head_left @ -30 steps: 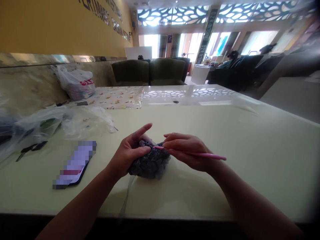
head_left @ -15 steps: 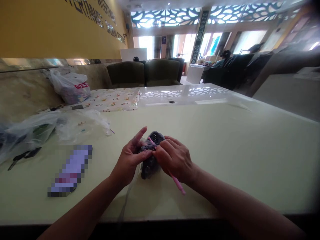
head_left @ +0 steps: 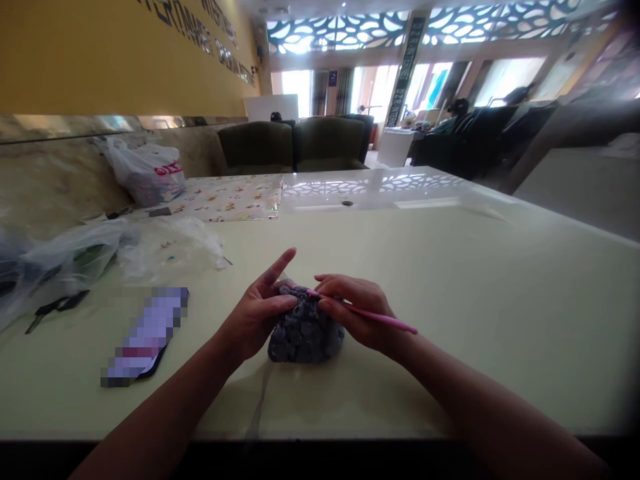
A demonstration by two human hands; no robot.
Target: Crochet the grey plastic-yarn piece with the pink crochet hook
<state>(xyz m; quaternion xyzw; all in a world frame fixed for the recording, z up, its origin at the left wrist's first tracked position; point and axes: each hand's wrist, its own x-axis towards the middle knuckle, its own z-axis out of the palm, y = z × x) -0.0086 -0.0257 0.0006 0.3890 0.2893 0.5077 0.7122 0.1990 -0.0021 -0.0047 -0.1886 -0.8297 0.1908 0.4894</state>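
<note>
A dark grey-blue crocheted piece [head_left: 305, 337] with a bumpy surface hangs between my hands, just above or on the table near its front edge; I cannot tell which. My left hand [head_left: 263, 307] pinches its upper left edge between thumb and fingers, the index finger pointing up. In my right hand [head_left: 360, 307] is a pink crochet hook [head_left: 385, 319], its tip at the top edge of the piece and its handle slanting down to the right. A pale, thin strand [head_left: 261, 400] runs from the piece down over the table's front edge.
On the left lie a phone [head_left: 147, 337] with a blurred screen, black scissors [head_left: 55, 307] and clear plastic bags [head_left: 170, 250]. Farther back, a filled white carrier bag [head_left: 155, 173] stands by a patterned sheet [head_left: 235, 197]. Dark chairs [head_left: 327, 143] line the table's far side.
My right hand has turned, swinging the hook from steeply downward to nearly level. The crocheted piece now shows its broad bumpy face toward me. My left hand keeps its pinch.
</note>
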